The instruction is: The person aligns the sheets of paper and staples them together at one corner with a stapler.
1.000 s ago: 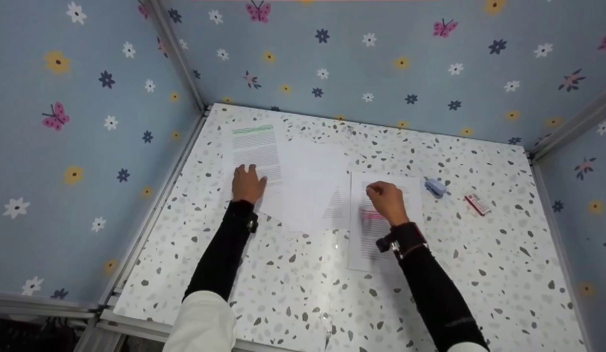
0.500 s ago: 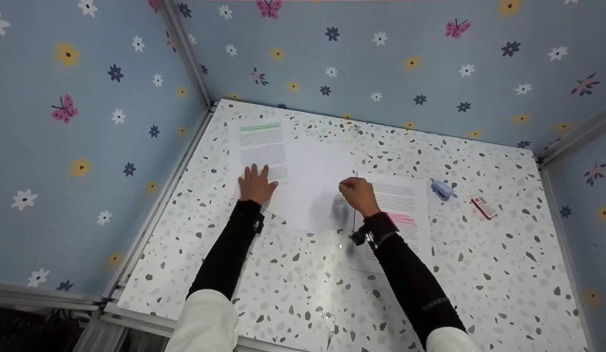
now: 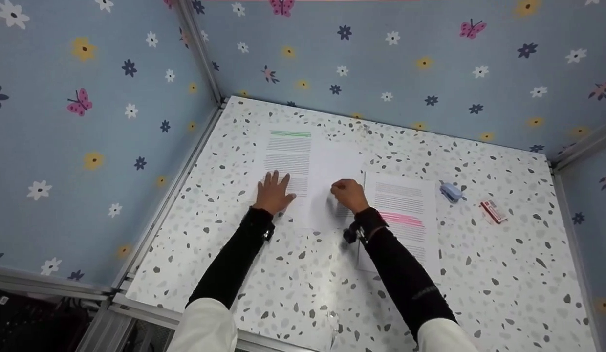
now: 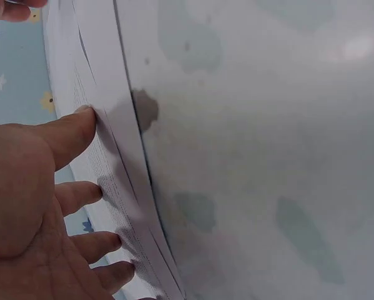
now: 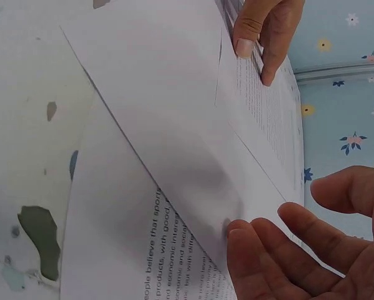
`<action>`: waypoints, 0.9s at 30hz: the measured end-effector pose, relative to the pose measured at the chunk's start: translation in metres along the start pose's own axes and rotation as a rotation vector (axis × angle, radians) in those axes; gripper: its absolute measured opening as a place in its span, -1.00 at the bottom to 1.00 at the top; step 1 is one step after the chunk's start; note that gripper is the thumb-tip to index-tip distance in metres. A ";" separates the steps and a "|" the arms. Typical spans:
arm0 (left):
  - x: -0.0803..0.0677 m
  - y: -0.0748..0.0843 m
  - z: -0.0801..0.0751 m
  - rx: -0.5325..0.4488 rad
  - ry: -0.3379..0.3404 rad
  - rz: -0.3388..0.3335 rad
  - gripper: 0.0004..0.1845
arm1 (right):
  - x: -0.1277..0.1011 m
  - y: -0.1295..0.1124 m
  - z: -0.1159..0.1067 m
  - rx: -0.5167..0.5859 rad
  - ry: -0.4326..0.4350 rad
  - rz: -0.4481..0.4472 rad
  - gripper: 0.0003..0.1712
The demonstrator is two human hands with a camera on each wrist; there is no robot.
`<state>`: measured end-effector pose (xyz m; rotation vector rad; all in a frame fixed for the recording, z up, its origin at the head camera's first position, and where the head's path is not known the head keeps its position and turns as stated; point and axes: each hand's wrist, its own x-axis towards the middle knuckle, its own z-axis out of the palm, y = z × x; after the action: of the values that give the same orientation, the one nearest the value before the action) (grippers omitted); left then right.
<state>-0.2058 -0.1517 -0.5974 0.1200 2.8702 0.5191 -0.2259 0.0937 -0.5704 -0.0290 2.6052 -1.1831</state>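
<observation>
My left hand (image 3: 274,195) rests with spread fingers on the lower part of a printed sheet (image 3: 289,156) whose top lines are highlighted green. That sheet overlaps a mostly blank sheet (image 3: 335,161) to its right. In the left wrist view, the fingertips (image 4: 87,119) touch the layered paper close to its edge. My right hand (image 3: 351,194) hovers at the mostly blank sheet's right side, near some printed lines. Seen in the right wrist view, its fingers (image 5: 268,244) are loosely bent, thumb apart, with nothing between them.
Right of the right hand lies a printed page (image 3: 403,195) with a pink-highlighted band. Beyond it are a light blue stapler (image 3: 451,192) and a small red-and-white box (image 3: 493,211). Flower-patterned walls (image 3: 361,58) border the speckled table (image 3: 503,274).
My left hand has slid the green-highlighted sheet rightward over the mostly blank one. My right hand has moved left from the pink-highlighted page to the blank sheet. The head view has shifted slightly.
</observation>
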 end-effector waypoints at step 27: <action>0.014 0.007 -0.029 -0.250 0.151 -0.215 -0.50 | 0.012 0.005 -0.005 0.215 0.125 0.179 -0.63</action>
<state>-0.2258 -0.1537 -0.5715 -0.2765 2.8815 0.8671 -0.2380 0.0990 -0.5738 0.3236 2.5044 -1.4299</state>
